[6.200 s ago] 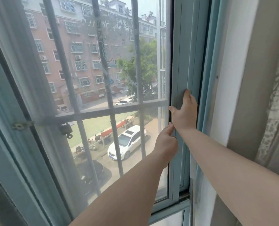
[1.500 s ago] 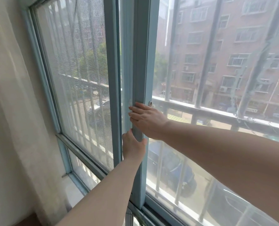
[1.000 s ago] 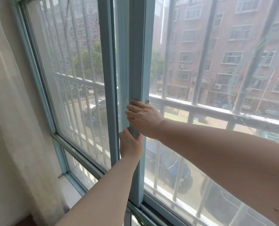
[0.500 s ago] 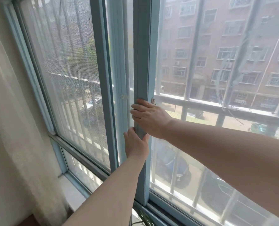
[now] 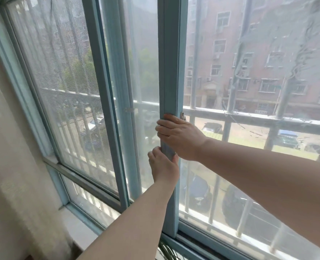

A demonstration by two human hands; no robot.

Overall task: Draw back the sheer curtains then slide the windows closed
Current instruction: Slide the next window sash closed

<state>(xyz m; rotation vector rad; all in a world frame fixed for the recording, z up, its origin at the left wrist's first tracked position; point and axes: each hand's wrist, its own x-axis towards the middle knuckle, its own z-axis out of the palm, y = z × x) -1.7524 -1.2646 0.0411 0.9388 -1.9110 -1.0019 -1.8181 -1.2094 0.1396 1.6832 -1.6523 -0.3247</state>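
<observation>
A pale blue sliding window sash (image 5: 171,59) stands upright in the middle of the view, with glass to its right. My right hand (image 5: 179,136) wraps its fingers around the sash's vertical edge at mid height, just below a small metal latch (image 5: 182,115). Directly beneath it, my left hand (image 5: 163,166) grips the same edge from below. Left of the sash is a gap, then a fixed blue frame post (image 5: 106,102) with a mesh screen panel (image 5: 61,76). A sheer white curtain (image 5: 11,175) hangs bunched at the far left.
Grey metal security bars (image 5: 249,117) run outside the glass, with a red brick building and parked cars beyond. A pale window sill (image 5: 80,231) lies at the lower left. Green leaves (image 5: 166,250) show at the bottom edge under the sash track.
The sash has slid to the right with both hands on it, widening the gap between it and the fixed post. Before that I was at the window's right end.
</observation>
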